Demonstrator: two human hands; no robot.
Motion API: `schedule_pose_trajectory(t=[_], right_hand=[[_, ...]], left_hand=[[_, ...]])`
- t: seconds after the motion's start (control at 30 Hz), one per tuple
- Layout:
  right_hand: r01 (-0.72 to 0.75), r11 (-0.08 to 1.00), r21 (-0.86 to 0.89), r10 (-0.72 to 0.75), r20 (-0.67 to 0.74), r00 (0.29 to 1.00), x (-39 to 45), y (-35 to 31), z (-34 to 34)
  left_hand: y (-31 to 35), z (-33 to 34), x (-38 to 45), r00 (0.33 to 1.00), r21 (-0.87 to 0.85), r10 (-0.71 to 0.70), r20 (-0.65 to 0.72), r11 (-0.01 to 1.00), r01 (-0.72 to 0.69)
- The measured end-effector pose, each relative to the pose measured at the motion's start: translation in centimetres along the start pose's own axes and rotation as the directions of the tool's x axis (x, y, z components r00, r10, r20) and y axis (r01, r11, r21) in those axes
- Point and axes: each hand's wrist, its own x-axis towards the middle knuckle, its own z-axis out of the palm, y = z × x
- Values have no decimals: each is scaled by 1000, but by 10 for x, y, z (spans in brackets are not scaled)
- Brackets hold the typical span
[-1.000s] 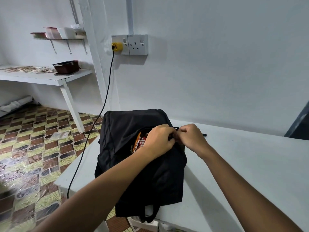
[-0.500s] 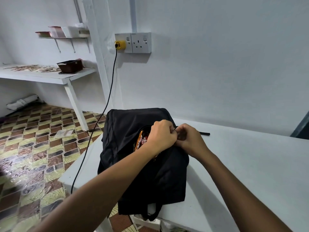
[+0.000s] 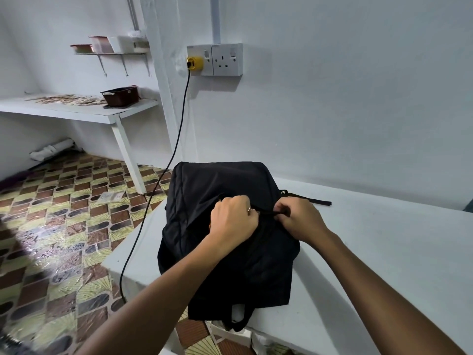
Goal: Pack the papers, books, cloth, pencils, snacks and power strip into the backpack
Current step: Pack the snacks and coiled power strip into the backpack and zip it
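**A:** Where is the backpack?

**B:** The black backpack [image 3: 225, 226] lies on the white bench [image 3: 384, 265], directly under both hands, its lower end hanging over the near edge.

**A:** And each grip?

**B:** The left hand [image 3: 234, 221] is curled tight, pinching the bag's fabric at the zip line; a small metal piece shows at its fingertips. The right hand [image 3: 298, 221], just beside it, is curled too, pinching a dark pull or fold of the bag between thumb and fingers. Both grips are closed on the backpack.

**A:** Anything around them?

**B:** A black strap [image 3: 311, 200] trails on the bench beyond the right hand. Left of the left hand, a black cable [image 3: 163, 170] drops from a yellow plug [image 3: 194, 63] in the wall socket [image 3: 226, 59] and passes the bench's edge.
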Motion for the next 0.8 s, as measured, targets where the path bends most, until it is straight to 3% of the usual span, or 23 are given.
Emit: schedule_pose_trajectory(t=[0.17,0.27,0.4,0.47,0.53,0.57,0.7,0.8], right_hand=[[102,985,-138,-114,-81,990,-4,-11,7],[265,959,-100,-276,-119,954,-6,-22,17],[298,929,-219,-336,-166,927,-1,-30,32],[275,943,-188,-306,-164,938,0,-29,36],[216,975,-55,-222,-177,959,0,-28,35],[178,983,30,-170,-186,968,0,-28,32],[117,957,266,-70,-182,981,-1,-26,22],[125,942,313,-56,-220,974,0,-27,20]], left_hand=[[-21,3,8,994,-272,-44,97,960,69],[-28,6,10,997,-329,22,80,944,6],[-39,13,0,993,-390,106,57,918,-76],[-54,16,-7,959,-338,277,63,910,-241],[-71,19,-11,884,-145,443,147,894,-424],[-76,18,-12,868,-72,452,207,892,-447],[-71,19,1,888,-100,395,235,919,-383],[-35,21,10,953,-320,196,230,940,-117]])
